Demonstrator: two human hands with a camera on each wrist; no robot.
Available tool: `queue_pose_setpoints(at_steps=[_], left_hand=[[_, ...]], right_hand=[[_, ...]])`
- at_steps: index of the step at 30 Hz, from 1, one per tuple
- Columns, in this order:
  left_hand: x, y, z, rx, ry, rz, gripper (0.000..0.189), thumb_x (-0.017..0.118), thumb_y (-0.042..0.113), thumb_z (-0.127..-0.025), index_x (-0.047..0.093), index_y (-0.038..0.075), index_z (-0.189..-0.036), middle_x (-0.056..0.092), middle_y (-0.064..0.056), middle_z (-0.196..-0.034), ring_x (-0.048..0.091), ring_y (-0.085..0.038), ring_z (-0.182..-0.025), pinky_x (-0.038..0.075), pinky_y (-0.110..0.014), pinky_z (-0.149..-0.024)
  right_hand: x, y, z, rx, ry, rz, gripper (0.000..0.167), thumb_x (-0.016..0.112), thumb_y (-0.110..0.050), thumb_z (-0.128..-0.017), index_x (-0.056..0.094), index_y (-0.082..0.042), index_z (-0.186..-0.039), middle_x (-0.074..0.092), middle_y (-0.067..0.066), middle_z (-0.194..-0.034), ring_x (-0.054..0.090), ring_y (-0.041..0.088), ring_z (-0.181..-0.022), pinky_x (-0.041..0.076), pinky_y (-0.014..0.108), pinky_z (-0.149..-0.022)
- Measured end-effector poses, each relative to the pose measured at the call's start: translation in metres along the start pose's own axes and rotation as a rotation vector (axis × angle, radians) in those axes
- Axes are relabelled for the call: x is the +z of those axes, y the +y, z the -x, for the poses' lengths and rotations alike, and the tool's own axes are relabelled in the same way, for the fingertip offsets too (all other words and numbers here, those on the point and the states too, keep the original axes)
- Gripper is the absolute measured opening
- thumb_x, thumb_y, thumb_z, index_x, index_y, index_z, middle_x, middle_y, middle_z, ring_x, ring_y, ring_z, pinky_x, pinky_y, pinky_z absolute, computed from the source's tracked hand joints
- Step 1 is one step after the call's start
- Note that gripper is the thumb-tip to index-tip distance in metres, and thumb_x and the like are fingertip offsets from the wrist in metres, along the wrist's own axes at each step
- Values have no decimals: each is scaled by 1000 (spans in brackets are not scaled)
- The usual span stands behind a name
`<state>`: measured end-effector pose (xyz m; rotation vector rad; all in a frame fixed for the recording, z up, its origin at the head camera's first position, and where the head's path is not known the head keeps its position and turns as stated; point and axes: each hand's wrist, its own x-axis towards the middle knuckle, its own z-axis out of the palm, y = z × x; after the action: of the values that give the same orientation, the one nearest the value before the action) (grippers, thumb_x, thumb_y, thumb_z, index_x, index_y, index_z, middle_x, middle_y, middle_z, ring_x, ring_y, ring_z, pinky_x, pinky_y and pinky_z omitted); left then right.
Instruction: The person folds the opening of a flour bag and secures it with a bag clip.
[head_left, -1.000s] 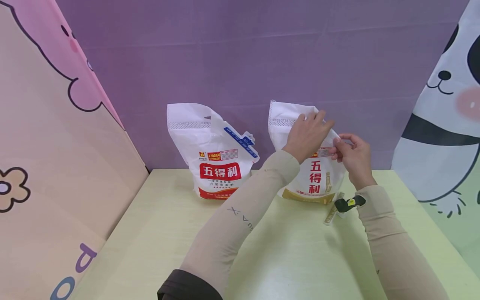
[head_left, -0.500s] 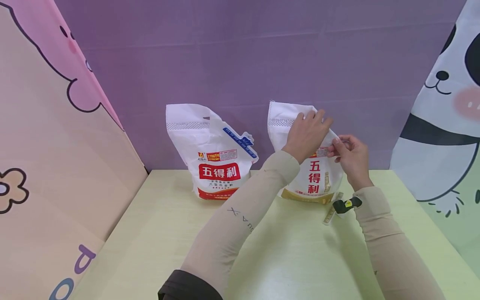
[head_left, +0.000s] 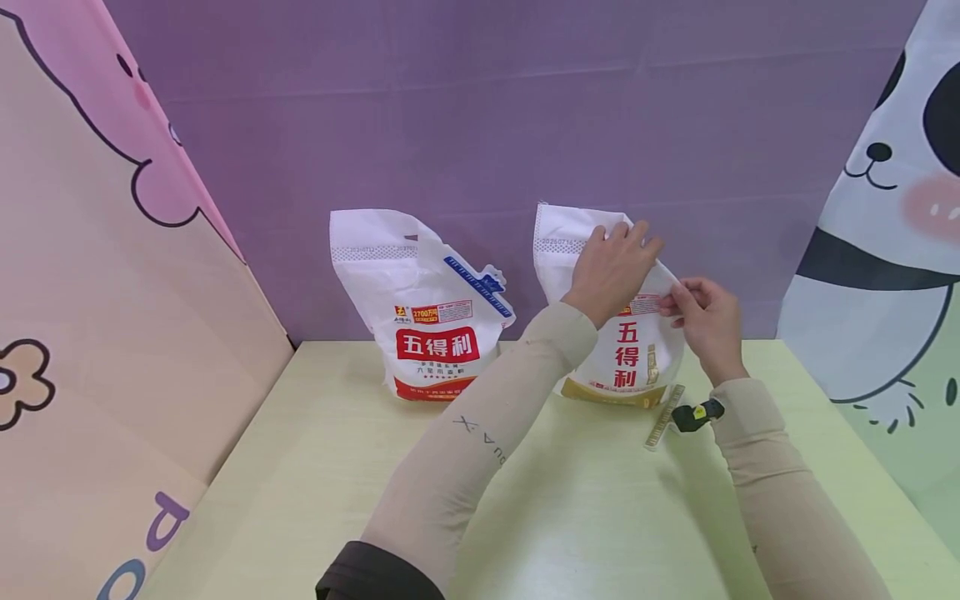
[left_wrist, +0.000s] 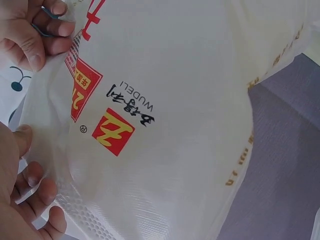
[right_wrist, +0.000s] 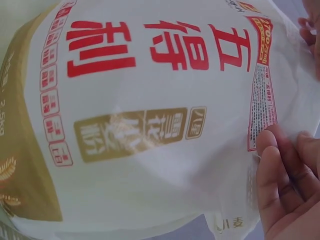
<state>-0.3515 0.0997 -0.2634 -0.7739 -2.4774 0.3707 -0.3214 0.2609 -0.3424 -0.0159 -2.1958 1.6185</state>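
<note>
A white flour bag (head_left: pixel 600 350) with red lettering and a gold base stands on the table at right of centre. Its upper right corner is folded into a slanting edge. My left hand (head_left: pixel 613 271) holds that edge near the top, thumb and fingers on either side of it in the left wrist view. Lower on the same edge, my right hand (head_left: pixel 705 325) pinches the plastic between thumb and fingers. On the table by the bag's lower right side lies a gold-marked strip (head_left: pixel 664 421), resembling a bag clip. A black wrist device partly overlaps it.
A second white flour bag (head_left: pixel 435 367) stands to the left, red at its base. A blue-marked strip (head_left: pixel 478 286) runs along its slanted upper right edge. Purple cloth (head_left: pixel 420 125) hangs behind the table (head_left: pixel 337 492), with printed panels at both sides.
Both hands keep their holds on the right flour bag. My right hand has shifted slightly downward along the edge. The whole scene drifts a little left in view.
</note>
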Motion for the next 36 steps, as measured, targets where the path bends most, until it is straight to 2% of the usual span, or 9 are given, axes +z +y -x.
queue_pose_setpoints(at_steps=[5,11,18,26,36], left_hand=[[0,-1,1,-8,-10,12,39,50,32,-107,50,32,-146,52,7,-145,53,-16,-131,46,-34,-105],[-1,-2,1,-10,-20,11,39,48,31,-108,49,31,-147,52,7,-146,53,-15,-132,46,-34,-106],[-1,-1,1,-7,-15,14,38,47,31,-108,49,31,-147,52,7,-146,53,-15,-132,46,-33,-105],[-1,-1,1,-4,-12,15,38,48,31,-108,50,31,-146,52,8,-144,53,-14,-130,47,-32,-103],[-1,-1,1,-19,-10,44,36,45,28,-109,52,27,-144,54,8,-144,54,-13,-128,47,-30,-100]], right_hand=[[3,0,1,-8,18,32,27,57,-24,-106,62,1,-115,68,-21,-78,68,-3,-71,56,15,-64],[3,-1,2,-4,22,101,31,54,-26,-107,62,2,-118,67,-18,-80,67,-3,-73,56,14,-66],[0,1,2,-7,36,133,31,56,-25,-106,63,3,-117,66,-17,-79,66,-5,-71,56,13,-67],[-8,12,3,45,39,223,31,56,-26,-106,64,1,-119,71,-3,-91,64,-7,-74,55,10,-70],[-14,18,3,54,24,234,31,55,-23,-106,65,4,-119,66,-17,-78,63,-10,-69,55,10,-66]])
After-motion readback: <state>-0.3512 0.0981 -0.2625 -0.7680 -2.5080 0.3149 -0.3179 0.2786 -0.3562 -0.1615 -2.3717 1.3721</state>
